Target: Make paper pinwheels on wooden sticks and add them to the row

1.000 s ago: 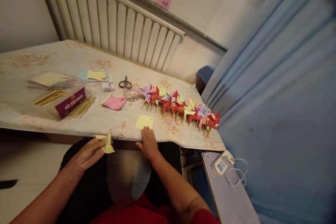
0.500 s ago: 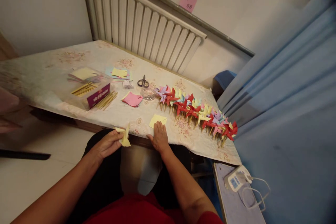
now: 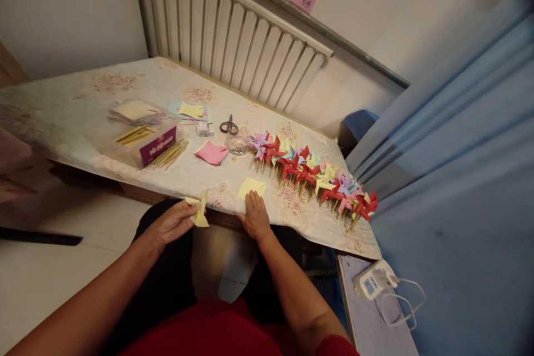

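My left hand [image 3: 172, 222] is closed on a folded yellow paper piece [image 3: 199, 212], held just off the near edge of the table [image 3: 83, 144]. My right hand [image 3: 255, 216] lies flat at the table edge, fingers stretched out, fingertips touching a yellow paper square [image 3: 251, 187]. A long row of finished paper pinwheels [image 3: 312, 175] in red, yellow, purple and pink lies to the right of it. A pink paper stack [image 3: 212, 153] sits a little beyond my hands.
Scissors [image 3: 228, 125], a clear glass dish [image 3: 237, 146], a purple box with wooden sticks [image 3: 161, 147] and stacks of coloured paper [image 3: 189, 111] lie further back. A radiator [image 3: 233, 39] stands behind. A blue curtain [image 3: 459, 150] hangs right, a white device [image 3: 373, 281] below.
The view swung so the table shifted right in the picture, then settled. My hands have kept their places: left on the folded yellow piece, right on the yellow square.
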A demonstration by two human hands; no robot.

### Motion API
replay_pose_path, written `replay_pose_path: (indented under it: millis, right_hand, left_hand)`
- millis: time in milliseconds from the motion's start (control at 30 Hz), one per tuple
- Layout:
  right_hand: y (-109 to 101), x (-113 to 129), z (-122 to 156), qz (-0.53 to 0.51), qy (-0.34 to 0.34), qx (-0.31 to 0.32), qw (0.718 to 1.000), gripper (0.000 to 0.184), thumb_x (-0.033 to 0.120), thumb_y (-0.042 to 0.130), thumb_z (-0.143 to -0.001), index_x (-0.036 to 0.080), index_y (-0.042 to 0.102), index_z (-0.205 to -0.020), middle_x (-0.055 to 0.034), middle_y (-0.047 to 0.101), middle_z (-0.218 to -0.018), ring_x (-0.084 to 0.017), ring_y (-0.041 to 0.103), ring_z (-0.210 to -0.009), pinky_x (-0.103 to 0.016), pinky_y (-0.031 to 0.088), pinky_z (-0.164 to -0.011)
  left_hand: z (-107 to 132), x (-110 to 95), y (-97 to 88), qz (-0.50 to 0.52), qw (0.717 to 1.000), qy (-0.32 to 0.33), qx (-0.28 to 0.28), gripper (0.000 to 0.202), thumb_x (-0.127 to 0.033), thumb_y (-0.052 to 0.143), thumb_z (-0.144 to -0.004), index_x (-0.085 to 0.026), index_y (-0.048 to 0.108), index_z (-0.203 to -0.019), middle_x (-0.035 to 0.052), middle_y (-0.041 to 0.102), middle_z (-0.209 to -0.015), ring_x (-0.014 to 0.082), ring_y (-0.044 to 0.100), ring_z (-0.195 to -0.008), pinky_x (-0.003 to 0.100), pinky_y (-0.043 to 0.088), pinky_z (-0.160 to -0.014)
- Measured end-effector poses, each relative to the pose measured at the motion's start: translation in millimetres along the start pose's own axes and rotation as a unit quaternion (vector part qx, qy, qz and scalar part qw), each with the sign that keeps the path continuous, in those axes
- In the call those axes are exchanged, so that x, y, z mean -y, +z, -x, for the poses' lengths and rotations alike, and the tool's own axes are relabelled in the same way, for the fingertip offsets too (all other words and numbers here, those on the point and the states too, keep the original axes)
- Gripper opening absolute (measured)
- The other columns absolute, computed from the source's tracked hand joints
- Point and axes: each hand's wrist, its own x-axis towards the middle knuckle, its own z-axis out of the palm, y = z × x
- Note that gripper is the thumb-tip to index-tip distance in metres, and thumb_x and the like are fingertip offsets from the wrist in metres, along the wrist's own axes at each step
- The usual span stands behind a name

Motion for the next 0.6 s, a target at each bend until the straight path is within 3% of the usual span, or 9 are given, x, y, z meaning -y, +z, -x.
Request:
replay_pose_path:
  millis: [600]
  right_hand:
    - [-11.0,-7.1,-24.8,-0.008,0.021,0.015,1.0,0.075,0.054,0.049,-0.098,0.001,0.038,-0.149,-0.0259,0.03,-0.16,-0.035,0.023,-0.152,-0.052,0.022,-0.122]
  left_hand:
    - [-0.6,0.2,0.5,-0.027,0.999,0.012,0.011,0.022,-0.002,0.082,-0.059,-0.011,0.073,-0.077,0.0102,0.075,-0.078,0.0196,0.069,-0.064,0.027,0.056,-0.063]
